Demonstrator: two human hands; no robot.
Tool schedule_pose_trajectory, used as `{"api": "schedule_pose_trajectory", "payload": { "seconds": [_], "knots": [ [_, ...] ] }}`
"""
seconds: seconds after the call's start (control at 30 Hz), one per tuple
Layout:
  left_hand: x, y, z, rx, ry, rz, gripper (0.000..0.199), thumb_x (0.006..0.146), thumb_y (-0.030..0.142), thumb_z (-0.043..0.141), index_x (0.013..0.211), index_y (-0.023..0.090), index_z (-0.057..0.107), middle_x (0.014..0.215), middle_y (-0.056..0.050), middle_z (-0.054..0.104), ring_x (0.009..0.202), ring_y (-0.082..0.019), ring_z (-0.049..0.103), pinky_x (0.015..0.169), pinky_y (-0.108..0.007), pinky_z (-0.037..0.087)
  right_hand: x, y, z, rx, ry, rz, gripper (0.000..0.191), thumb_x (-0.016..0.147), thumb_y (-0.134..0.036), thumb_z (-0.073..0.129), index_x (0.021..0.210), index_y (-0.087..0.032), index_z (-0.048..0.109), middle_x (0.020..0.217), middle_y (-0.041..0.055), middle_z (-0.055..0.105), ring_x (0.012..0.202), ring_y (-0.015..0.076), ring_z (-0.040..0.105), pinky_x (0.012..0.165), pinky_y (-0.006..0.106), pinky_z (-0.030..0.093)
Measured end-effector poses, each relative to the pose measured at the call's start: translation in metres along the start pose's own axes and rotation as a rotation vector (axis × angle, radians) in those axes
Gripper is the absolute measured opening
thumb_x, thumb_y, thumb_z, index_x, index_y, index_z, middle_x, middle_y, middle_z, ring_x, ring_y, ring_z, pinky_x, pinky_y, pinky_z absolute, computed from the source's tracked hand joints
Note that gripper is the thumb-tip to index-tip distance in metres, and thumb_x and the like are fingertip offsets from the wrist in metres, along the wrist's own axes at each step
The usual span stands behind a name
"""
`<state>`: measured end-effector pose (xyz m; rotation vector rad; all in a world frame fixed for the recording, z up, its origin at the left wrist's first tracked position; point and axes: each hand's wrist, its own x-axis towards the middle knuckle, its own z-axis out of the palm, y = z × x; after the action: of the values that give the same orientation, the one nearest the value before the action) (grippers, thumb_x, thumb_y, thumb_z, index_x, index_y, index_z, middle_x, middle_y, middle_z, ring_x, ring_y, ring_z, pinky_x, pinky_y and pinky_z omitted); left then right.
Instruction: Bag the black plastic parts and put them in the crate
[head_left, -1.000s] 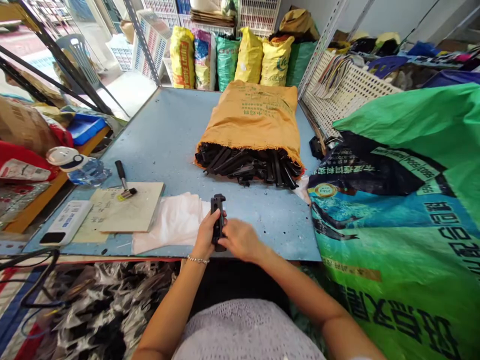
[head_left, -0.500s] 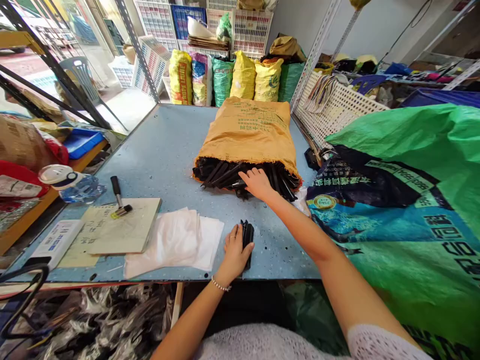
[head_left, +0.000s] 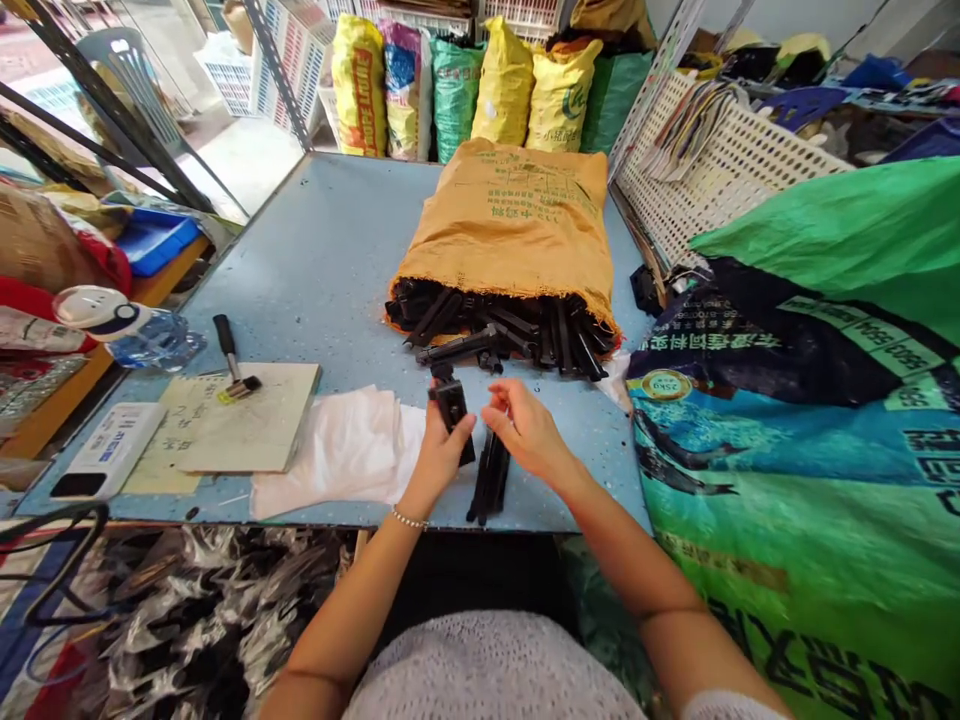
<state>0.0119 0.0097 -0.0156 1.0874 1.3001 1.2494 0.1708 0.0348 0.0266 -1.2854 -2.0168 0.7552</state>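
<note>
1. Left hand [head_left: 442, 452]: lower centre of the frame; fingers and thumb closed around a black part; a beaded bracelet [head_left: 409, 518] at the wrist
2. Black part [head_left: 451, 400]: centre of the frame, held tilted above the table, upper end clear of the fingers
3. Right hand [head_left: 531, 432]: just right of centre; fingers half curled, thumb near the forefinger; cannot tell whether anything small is pinched between them
4. Loose black pieces [head_left: 491, 478]: lower centre, lying side by side on the table, just below the right hand's fingertips
5. Orange sack [head_left: 517, 225]: upper centre, lying flat, mouth toward the hands; black strips [head_left: 566, 335] fill the opening and spill onto the table
6. White plastic bags [head_left: 349, 440]: left of the left hand, flat, reaching the edge of a pale board [head_left: 259, 430]
7. Brush [head_left: 226, 340]: left of the frame, head resting on the board
8. Clear bottle [head_left: 154, 342]: far left
9. Blue table [head_left: 300, 270]: beneath all the above
10. Green-and-blue sack [head_left: 780, 500]: right side of the frame, beside the table
</note>
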Motion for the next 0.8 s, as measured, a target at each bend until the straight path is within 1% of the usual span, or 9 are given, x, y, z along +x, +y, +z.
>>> {"api": "schedule_pose_trajectory", "payload": {
  "seconds": [0.1, 0.17, 0.27, 0.37, 0.43, 0.53, 0.6, 0.7, 0.8],
  "knots": [
    [-0.016, 0.003, -0.006, 0.173, -0.115, 0.111, 0.103, 0.081, 0.041, 0.075, 0.162, 0.021, 0.015, 0.156, -0.019, 0.037, 0.150, -0.033, 0.030, 0.125, -0.050, 0.027, 0.011, -0.007, 0.013, 0.148, 0.021, -0.030, 0.063, 0.095, -0.053, 0.058, 0.148, -0.024, 0.040, 0.137, 0.0149, 0.057, 0.118, 0.0291, 0.060, 0.102, 0.046, 0.047],
    [-0.023, 0.007, -0.014, 0.067, -0.256, 0.063, 0.105, 0.083, 0.043, 0.074, 0.164, 0.025, 0.009, 0.158, -0.017, 0.034, 0.148, -0.034, 0.036, 0.122, -0.050, 0.034, 0.014, -0.010, 0.025, 0.295, 0.030, -0.046, 0.058, 0.101, -0.053, 0.047, 0.152, -0.028, 0.034, 0.142, 0.0134, 0.054, 0.126, 0.0278, 0.056, 0.106, 0.045, 0.046],
    [-0.032, 0.014, -0.027, -0.159, -0.346, -0.070, 0.085, 0.091, 0.049, 0.062, 0.162, 0.029, 0.020, 0.150, -0.013, 0.049, 0.132, -0.032, 0.056, 0.107, -0.047, 0.051, 0.015, -0.010, 0.035, 0.366, 0.014, -0.152, 0.055, 0.104, -0.056, 0.035, 0.153, -0.030, 0.033, 0.143, 0.0118, 0.053, 0.128, 0.0261, 0.054, 0.104, 0.044, 0.048],
    [-0.040, 0.019, -0.033, -0.191, -0.289, -0.134, 0.075, 0.093, 0.051, 0.058, 0.158, 0.026, 0.029, 0.134, -0.013, 0.063, 0.107, -0.032, 0.069, 0.090, -0.048, 0.059, 0.019, -0.007, 0.036, 0.171, 0.173, -0.242, 0.055, 0.098, -0.064, 0.046, 0.134, -0.023, 0.052, 0.127, 0.0141, 0.059, 0.112, 0.0268, 0.058, 0.093, 0.042, 0.051],
    [-0.041, 0.020, -0.032, -0.103, -0.223, -0.057, 0.076, 0.093, 0.050, 0.059, 0.158, 0.026, 0.028, 0.143, -0.013, 0.058, 0.116, -0.033, 0.066, 0.098, -0.050, 0.056, 0.026, -0.006, 0.034, 0.049, 0.239, -0.210, 0.049, 0.096, -0.067, 0.047, 0.108, -0.021, 0.059, 0.100, 0.0101, 0.063, 0.089, 0.0229, 0.060, 0.079, 0.038, 0.051],
    [-0.035, 0.016, -0.028, 0.080, -0.117, 0.121, 0.077, 0.093, 0.046, 0.061, 0.159, 0.024, 0.027, 0.163, -0.011, 0.037, 0.148, -0.031, 0.039, 0.123, -0.046, 0.032, 0.035, -0.006, 0.035, 0.077, 0.100, -0.052, 0.050, 0.103, -0.063, 0.029, 0.082, -0.023, 0.049, 0.068, 0.0006, 0.052, 0.063, 0.0166, 0.052, 0.063, 0.031, 0.043],
    [-0.027, 0.011, -0.026, 0.122, -0.036, 0.160, 0.074, 0.094, 0.047, 0.060, 0.157, 0.023, 0.031, 0.164, -0.010, 0.035, 0.153, -0.028, 0.030, 0.127, -0.041, 0.024, 0.032, -0.007, 0.040, 0.185, -0.051, 0.066, 0.055, 0.106, -0.060, 0.016, 0.076, -0.024, 0.043, 0.060, -0.0022, 0.045, 0.054, 0.0146, 0.047, 0.055, 0.028, 0.038],
    [-0.017, 0.005, -0.028, 0.050, 0.118, 0.058, 0.059, 0.096, 0.053, 0.054, 0.144, 0.022, 0.045, 0.146, -0.010, 0.055, 0.138, -0.025, 0.051, 0.115, -0.037, 0.040, 0.004, -0.007, 0.048, 0.116, -0.186, 0.027, 0.056, 0.105, -0.062, 0.020, 0.078, -0.022, 0.048, 0.066, 0.0006, 0.054, 0.059, 0.0154, 0.052, 0.059, 0.028, 0.038],
    [-0.014, -0.001, -0.036, -0.062, 0.130, -0.123, 0.047, 0.096, 0.057, 0.050, 0.124, 0.020, 0.056, 0.106, -0.007, 0.070, 0.096, -0.021, 0.068, 0.084, -0.032, 0.055, -0.033, -0.006, 0.051, -0.156, -0.231, -0.183, 0.051, 0.105, -0.060, 0.032, 0.088, -0.019, 0.057, 0.082, 0.0072, 0.065, 0.073, 0.0183, 0.058, 0.066, 0.029, 0.038]
  ]
}}
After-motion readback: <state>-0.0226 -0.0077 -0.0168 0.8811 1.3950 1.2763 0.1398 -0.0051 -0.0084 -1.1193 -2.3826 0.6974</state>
